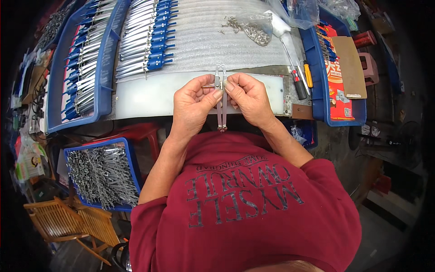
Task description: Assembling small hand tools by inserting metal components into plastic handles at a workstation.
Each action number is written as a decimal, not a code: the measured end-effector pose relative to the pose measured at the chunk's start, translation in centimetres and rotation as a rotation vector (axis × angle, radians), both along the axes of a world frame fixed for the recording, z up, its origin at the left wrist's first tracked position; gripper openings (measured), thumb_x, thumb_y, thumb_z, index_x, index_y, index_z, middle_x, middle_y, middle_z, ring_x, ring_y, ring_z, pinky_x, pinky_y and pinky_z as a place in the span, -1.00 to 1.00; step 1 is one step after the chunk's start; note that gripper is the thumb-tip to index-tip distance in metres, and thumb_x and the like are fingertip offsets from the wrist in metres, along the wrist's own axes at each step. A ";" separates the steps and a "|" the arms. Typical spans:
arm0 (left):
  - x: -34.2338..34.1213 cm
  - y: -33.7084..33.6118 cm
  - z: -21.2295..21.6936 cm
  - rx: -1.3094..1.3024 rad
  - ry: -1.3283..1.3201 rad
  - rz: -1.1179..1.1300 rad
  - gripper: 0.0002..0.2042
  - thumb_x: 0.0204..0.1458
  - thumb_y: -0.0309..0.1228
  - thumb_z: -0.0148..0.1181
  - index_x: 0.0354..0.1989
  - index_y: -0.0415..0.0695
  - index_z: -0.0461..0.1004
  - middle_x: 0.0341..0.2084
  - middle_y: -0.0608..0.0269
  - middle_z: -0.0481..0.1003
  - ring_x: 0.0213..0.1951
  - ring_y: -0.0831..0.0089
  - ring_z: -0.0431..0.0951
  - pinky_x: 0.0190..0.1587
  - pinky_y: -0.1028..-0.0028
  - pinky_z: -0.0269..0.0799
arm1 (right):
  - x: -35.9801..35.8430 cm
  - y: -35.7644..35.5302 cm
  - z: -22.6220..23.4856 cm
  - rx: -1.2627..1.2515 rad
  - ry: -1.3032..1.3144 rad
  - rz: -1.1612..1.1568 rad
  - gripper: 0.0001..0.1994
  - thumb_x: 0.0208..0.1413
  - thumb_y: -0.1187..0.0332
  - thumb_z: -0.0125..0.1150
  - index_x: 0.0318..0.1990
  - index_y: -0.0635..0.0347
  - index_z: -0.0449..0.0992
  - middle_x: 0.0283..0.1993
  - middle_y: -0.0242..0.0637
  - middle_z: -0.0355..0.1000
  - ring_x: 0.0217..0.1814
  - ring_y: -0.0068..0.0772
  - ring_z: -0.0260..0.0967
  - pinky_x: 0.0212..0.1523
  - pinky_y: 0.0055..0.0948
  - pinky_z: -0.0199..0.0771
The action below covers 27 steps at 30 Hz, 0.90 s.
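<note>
Both my hands hold a two-legged metal tool [222, 115] that looks like a drawing compass, upright over the near table edge. My left hand [192, 104] is closed, its thumb and fingers pinching the left leg. A short thin rod [208, 86] sticks out sideways at its fingers. My right hand [250, 99] pinches the other leg between thumb and forefinger. Small round rivets or screws show at the tool's lower ends. Fingertips hide its middle. Beyond, at the left, lie rows of similar silver tools with blue parts [158, 45].
A white board [145, 99] and foam sheet [199, 38] cover the table. Small screws [256, 34] spill from a clear bag. Screwdrivers with black-red [299, 86] and yellow [308, 75] handles lie right. Blue trays [106, 90] flank the table; a bin of metal parts [104, 174] stands lower left.
</note>
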<state>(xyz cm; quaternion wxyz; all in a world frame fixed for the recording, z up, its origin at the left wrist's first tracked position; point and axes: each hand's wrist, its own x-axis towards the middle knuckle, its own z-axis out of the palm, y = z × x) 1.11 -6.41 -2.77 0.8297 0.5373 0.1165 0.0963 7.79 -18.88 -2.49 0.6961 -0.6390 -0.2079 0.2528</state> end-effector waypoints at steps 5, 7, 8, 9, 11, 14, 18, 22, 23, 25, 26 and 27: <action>0.1 0.2 -0.1 -0.079 0.011 -0.034 -0.79 -0.09 -0.60 0.07 -0.24 -0.37 0.33 -0.45 0.21 0.43 -0.43 0.62 0.42 -0.38 0.66 0.36 | 0.1 0.0 0.1 -0.014 -0.014 -0.003 -0.82 0.06 0.33 -0.01 -0.36 0.29 0.36 -0.59 -0.50 0.23 -0.61 -0.77 0.08 -0.61 -0.76 0.09; 0.1 0.0 -0.1 -0.104 0.023 -0.022 -0.80 -0.09 -0.59 0.08 -0.26 -0.36 0.34 -0.46 0.22 0.44 -0.44 0.61 0.42 -0.38 0.66 0.36 | 0.1 0.0 0.1 -0.011 -0.017 -0.006 -0.82 0.07 0.33 -0.01 -0.36 0.29 0.36 -0.59 -0.50 0.23 -0.61 -0.77 0.08 -0.61 -0.76 0.09; 0.1 -0.1 -0.1 -0.130 0.037 -0.009 -0.81 -0.09 -0.58 0.09 -0.28 -0.35 0.35 -0.47 0.22 0.44 -0.45 0.61 0.43 -0.39 0.66 0.36 | 0.1 0.0 0.1 -0.009 -0.018 -0.009 -0.82 0.07 0.33 -0.01 -0.36 0.30 0.36 -0.59 -0.50 0.23 -0.61 -0.77 0.08 -0.61 -0.76 0.09; 0.1 -0.1 -0.2 -0.130 0.036 -0.010 -0.81 -0.09 -0.58 0.09 -0.28 -0.35 0.35 -0.47 0.22 0.44 -0.45 0.61 0.43 -0.39 0.66 0.36 | 0.1 0.0 0.1 -0.009 -0.019 -0.011 -0.82 0.07 0.33 -0.01 -0.36 0.30 0.36 -0.59 -0.50 0.23 -0.61 -0.77 0.08 -0.61 -0.76 0.09; 0.1 -0.1 -0.3 -0.216 0.065 -0.005 -0.84 -0.10 -0.58 0.09 -0.31 -0.34 0.37 -0.49 0.22 0.45 -0.47 0.60 0.44 -0.39 0.65 0.37 | 0.1 0.1 0.0 0.017 -0.005 -0.018 -0.83 0.07 0.34 -0.01 -0.36 0.30 0.36 -0.59 -0.50 0.23 -0.61 -0.78 0.07 -0.61 -0.76 0.09; 0.1 -0.2 -0.2 -0.167 0.025 0.003 -0.86 -0.10 -0.58 0.10 -0.34 -0.34 0.39 -0.50 0.22 0.45 -0.48 0.60 0.44 -0.40 0.66 0.37 | 0.0 0.1 -0.2 0.002 -0.049 -0.019 -0.84 0.06 0.35 -0.01 -0.37 0.30 0.35 -0.59 -0.51 0.23 -0.61 -0.78 0.07 -0.62 -0.76 0.08; -0.1 0.0 -0.3 -0.120 -0.013 -0.008 -0.88 -0.09 -0.58 0.09 -0.36 -0.33 0.40 -0.50 0.22 0.45 -0.48 0.61 0.44 -0.40 0.65 0.38 | -0.1 0.1 0.0 -0.031 -0.024 -0.017 -0.86 0.04 0.39 0.00 -0.42 0.31 0.35 -0.54 -0.49 0.29 -0.48 -0.75 0.16 -0.48 -0.70 0.22; -0.1 0.3 -0.2 -0.039 0.007 -0.043 -0.89 -0.10 -0.57 0.10 -0.38 -0.33 0.40 -0.51 0.23 0.45 -0.48 0.60 0.43 -0.40 0.65 0.36 | -0.2 0.0 -0.2 -0.027 -0.027 -0.014 -0.86 0.04 0.40 0.01 -0.43 0.31 0.35 -0.54 -0.50 0.28 -0.48 -0.76 0.16 -0.48 -0.70 0.22; -0.1 0.4 -0.3 -0.001 -0.003 -0.052 -0.90 -0.09 -0.58 0.09 -0.38 -0.34 0.40 -0.52 0.23 0.45 -0.49 0.62 0.43 -0.42 0.66 0.37 | -0.2 0.0 -0.2 -0.020 -0.017 -0.008 -0.86 0.03 0.40 0.01 -0.43 0.31 0.35 -0.54 -0.49 0.28 -0.48 -0.76 0.16 -0.47 -0.70 0.22; 0.1 0.3 -0.2 -0.010 -0.003 -0.045 -0.90 -0.09 -0.58 0.08 -0.38 -0.33 0.40 -0.53 0.24 0.45 -0.49 0.62 0.43 -0.43 0.66 0.37 | -0.1 0.2 -0.5 -0.020 -0.044 -0.015 -0.86 0.05 0.38 0.00 -0.41 0.29 0.34 -0.57 -0.50 0.25 -0.54 -0.77 0.11 -0.55 -0.73 0.14; 0.1 0.2 -0.2 -0.019 -0.004 -0.038 -0.91 -0.08 -0.58 0.08 -0.38 -0.33 0.40 -0.53 0.24 0.45 -0.50 0.62 0.43 -0.43 0.67 0.36 | -0.1 0.3 -0.5 -0.020 -0.072 -0.022 -0.86 0.06 0.37 -0.01 -0.38 0.28 0.34 -0.60 -0.50 0.22 -0.61 -0.78 0.06 -0.62 -0.75 0.06; 0.1 0.1 -0.1 -0.018 -0.005 -0.038 -0.91 -0.08 -0.58 0.08 -0.38 -0.33 0.40 -0.53 0.24 0.45 -0.50 0.62 0.43 -0.43 0.67 0.36 | -0.1 0.3 -0.5 -0.020 -0.073 -0.023 -0.86 0.06 0.37 -0.01 -0.38 0.28 0.34 -0.60 -0.50 0.22 -0.61 -0.78 0.06 -0.62 -0.75 0.06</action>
